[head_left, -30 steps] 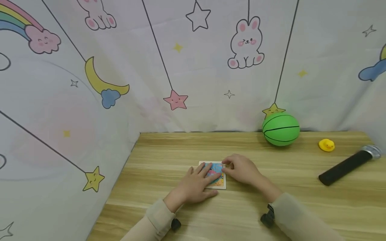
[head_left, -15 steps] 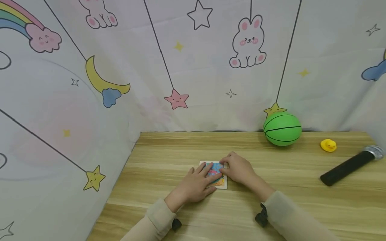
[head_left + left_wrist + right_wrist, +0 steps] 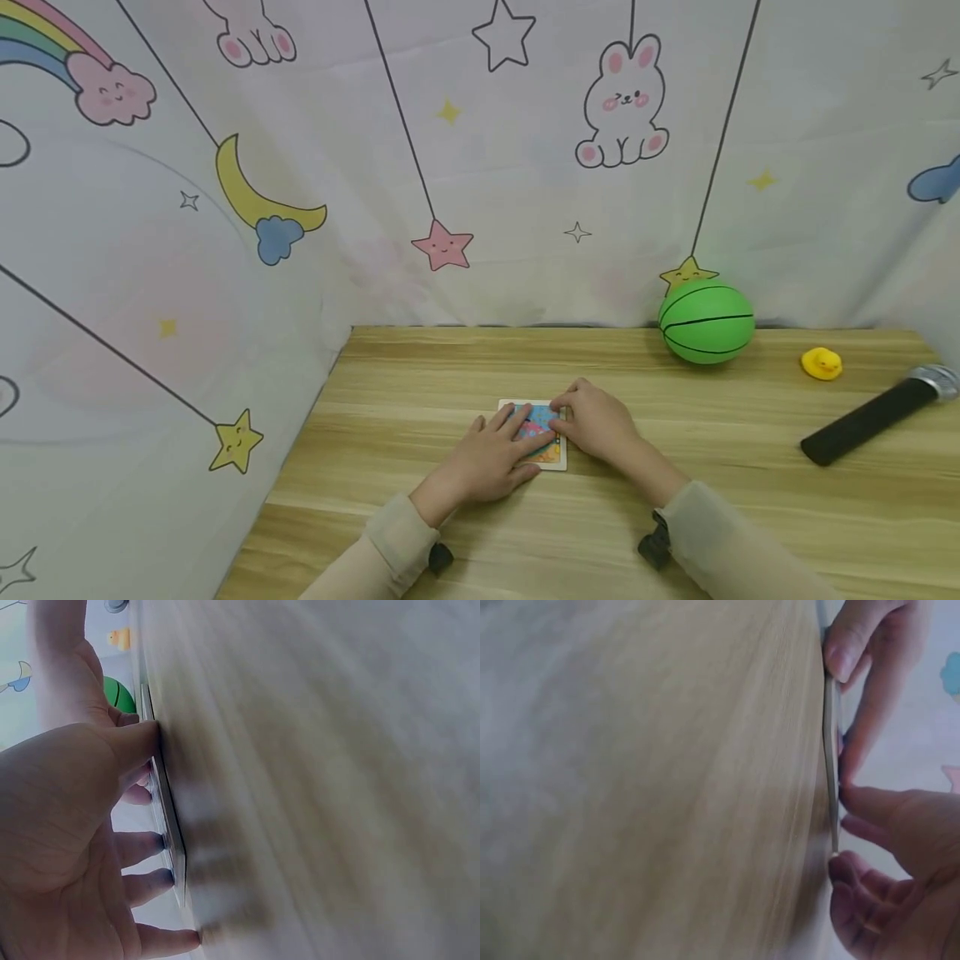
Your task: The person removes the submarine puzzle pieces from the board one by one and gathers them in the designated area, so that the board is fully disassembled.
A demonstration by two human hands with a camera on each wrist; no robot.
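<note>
A small, thin square picture puzzle (image 3: 546,452) lies flat on the wood-grain table, with a cream border round a blue, pink and orange picture. My left hand (image 3: 487,460) spreads its fingers over the puzzle's left part, covering much of it. In the left wrist view the thumb (image 3: 139,741) is by the board's near edge, while two fingertips rest on its face. My right hand (image 3: 600,421) curls at the upper right edge, thumb and forefinger gripping there. Its other fingers (image 3: 855,900) are bent beside the board. Whether a loose piece sits between its fingertips is hidden.
Behind and to the right stands a green ball (image 3: 707,323) with black lines. A yellow rubber duck (image 3: 822,363) and a black microphone (image 3: 873,418) with a silver head lie farther right. A printed cloth (image 3: 510,183) closes off the back and left sides.
My right hand has shifted slightly left and inward on the puzzle's upper right edge. The left hand keeps its place on the board. The whole head view has drifted a little.
</note>
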